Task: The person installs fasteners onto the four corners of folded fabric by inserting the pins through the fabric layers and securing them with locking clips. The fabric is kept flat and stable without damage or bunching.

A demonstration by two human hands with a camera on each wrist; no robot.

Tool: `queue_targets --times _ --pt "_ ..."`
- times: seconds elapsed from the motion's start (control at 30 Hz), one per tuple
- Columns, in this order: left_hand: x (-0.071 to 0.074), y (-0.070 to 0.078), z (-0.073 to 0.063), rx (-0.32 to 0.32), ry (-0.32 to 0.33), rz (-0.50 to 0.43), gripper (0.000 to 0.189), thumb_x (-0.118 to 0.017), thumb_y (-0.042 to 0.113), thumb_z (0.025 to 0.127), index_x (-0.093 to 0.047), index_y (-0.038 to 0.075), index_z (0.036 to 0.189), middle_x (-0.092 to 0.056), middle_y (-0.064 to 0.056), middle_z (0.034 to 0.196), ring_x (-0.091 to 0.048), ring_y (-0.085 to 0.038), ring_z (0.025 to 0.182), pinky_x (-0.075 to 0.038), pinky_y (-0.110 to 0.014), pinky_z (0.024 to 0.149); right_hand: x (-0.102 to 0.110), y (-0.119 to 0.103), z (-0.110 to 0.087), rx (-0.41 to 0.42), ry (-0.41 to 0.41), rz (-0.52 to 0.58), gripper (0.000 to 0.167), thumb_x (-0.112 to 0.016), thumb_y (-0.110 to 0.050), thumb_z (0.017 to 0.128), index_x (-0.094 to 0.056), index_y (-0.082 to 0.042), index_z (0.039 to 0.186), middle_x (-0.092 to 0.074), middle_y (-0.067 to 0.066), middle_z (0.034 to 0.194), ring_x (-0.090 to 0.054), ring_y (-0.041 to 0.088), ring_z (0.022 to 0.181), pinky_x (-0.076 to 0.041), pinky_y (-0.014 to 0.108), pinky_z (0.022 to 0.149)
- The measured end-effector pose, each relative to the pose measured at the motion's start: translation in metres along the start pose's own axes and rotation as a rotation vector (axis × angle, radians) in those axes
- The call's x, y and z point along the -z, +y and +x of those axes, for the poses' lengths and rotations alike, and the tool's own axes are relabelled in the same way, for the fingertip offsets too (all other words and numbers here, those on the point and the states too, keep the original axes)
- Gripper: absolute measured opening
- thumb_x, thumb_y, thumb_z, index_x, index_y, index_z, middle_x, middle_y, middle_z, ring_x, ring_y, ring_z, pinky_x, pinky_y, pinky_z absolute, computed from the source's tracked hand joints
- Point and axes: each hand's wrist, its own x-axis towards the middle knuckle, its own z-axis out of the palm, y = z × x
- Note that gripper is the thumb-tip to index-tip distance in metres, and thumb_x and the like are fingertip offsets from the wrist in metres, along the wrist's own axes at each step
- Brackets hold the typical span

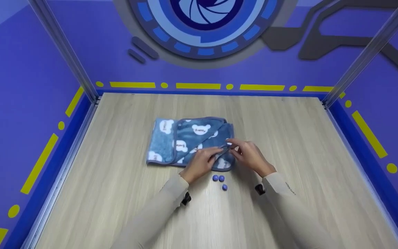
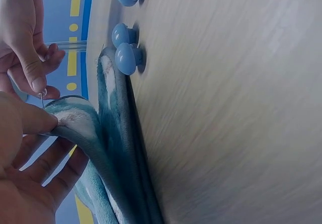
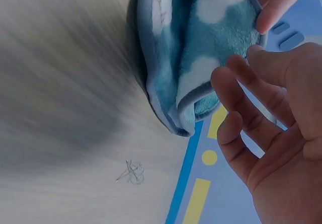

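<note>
A folded blue fleece blanket (image 1: 192,138) with white bear heads and grey edging lies on the wooden table. My left hand (image 1: 200,162) pinches its raised edge near the right-hand corner, thumb and forefinger on the fabric. My right hand (image 1: 250,155) is just across from it. Between its thumb and forefinger is a small metal pin (image 2: 43,95), held upright at the blanket's edge; the other fingers are loosely bent. Three blue mushroom-shaped knobs (image 1: 221,178) stand in front of the blanket, nearer to me.
A few pins with clear round heads (image 3: 135,172) lie on the table (image 1: 123,193) to the right of the blanket. Blue-purple panels (image 1: 88,48) with yellow dashes wall in the back and both sides, with metal posts at the back corners.
</note>
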Motion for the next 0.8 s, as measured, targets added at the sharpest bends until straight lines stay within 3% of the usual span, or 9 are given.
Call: queue_targets --times 0.23,0.37,0.43,0.6,0.8 --pt "-0.001 0.000 -0.002 -0.015 0.024 -0.027 0.037 -0.066 -0.011 0.090 -0.072 0.001 0.125 -0.071 -0.016 0.125 -0.067 -0.026 0.119 -0.051 -0.037 0.103 -0.007 0.001 0.001 0.007 -0.014 0.042 0.035 -0.074 -0.003 0.094 -0.071 -0.006 0.128 -0.077 0.009 0.107 -0.069 0.015 0.078 -0.058 0.034 0.068" --pt "0.001 0.001 -0.002 0.014 0.039 -0.056 0.046 -0.067 -0.010 0.091 -0.066 0.003 0.135 -0.068 -0.015 0.131 -0.065 -0.026 0.123 -0.050 -0.036 0.105 -0.008 0.000 0.000 0.007 -0.008 0.037 0.032 -0.074 -0.004 0.093 -0.072 -0.006 0.125 -0.077 0.008 0.107 -0.067 0.013 0.077 -0.057 0.033 0.067" --pt "0.002 0.001 -0.003 0.040 0.053 -0.058 0.050 -0.069 -0.007 0.092 -0.062 0.006 0.140 -0.069 -0.014 0.130 -0.067 -0.025 0.117 -0.054 -0.034 0.099 -0.007 0.000 0.000 0.004 0.000 0.033 0.032 -0.075 -0.004 0.092 -0.072 -0.006 0.124 -0.076 0.008 0.103 -0.065 0.013 0.074 -0.056 0.032 0.065" --pt "0.002 0.001 -0.003 0.095 0.089 -0.036 0.043 -0.073 -0.001 0.092 -0.065 0.003 0.133 -0.076 -0.013 0.107 -0.073 -0.020 0.090 -0.059 -0.032 0.075 -0.008 -0.001 -0.001 -0.001 0.026 0.041 0.030 -0.077 -0.003 0.091 -0.073 -0.006 0.120 -0.076 0.006 0.099 -0.063 0.011 0.069 -0.055 0.031 0.062" --pt "0.003 0.003 -0.003 0.129 0.099 -0.032 0.030 -0.075 -0.001 0.091 -0.070 0.001 0.120 -0.077 -0.011 0.094 -0.074 -0.017 0.085 -0.059 -0.030 0.073 -0.013 -0.003 -0.002 -0.020 0.024 0.070 0.026 -0.076 -0.006 0.092 -0.073 -0.007 0.118 -0.077 0.006 0.102 -0.067 0.013 0.074 -0.058 0.032 0.065"
